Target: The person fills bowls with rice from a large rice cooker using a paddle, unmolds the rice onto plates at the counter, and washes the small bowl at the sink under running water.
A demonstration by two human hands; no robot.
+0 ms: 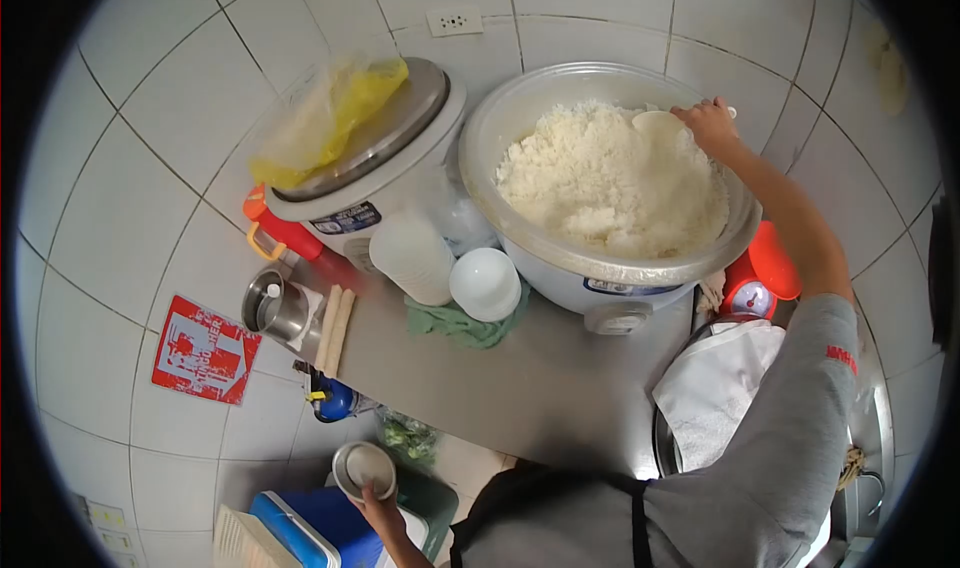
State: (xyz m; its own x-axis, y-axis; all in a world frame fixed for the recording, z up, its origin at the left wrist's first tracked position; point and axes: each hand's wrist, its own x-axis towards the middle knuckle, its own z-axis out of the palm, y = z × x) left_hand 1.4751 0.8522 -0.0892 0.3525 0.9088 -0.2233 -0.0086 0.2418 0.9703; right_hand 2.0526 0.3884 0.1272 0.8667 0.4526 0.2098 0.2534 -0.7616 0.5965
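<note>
My right hand (pixel 708 128) is closed around a white rice paddle (pixel 654 122) at the far right side of a large rice cooker (pixel 612 258). Its blade lies against the heaped white rice (pixel 590 178), and a bit of the handle shows beyond my fingers. Low in the view, my left hand (pixel 380 508) grips a small round bowl (pixel 362 468) by its near rim, held out past the counter's edge. The bowl's mouth faces up. Left of the open cooker, a stack of white bowls (pixel 484 284) rests on a green cloth (pixel 465 323).
A second, lidded rice cooker (pixel 400 173) with a yellow plastic bag (pixel 345 118) on top stands at the left. A steel pot (pixel 272 306) is near the counter's left end. At right are a red scale (pixel 748 293) and a white cloth (pixel 720 378). A blue cooler (pixel 300 528) sits below.
</note>
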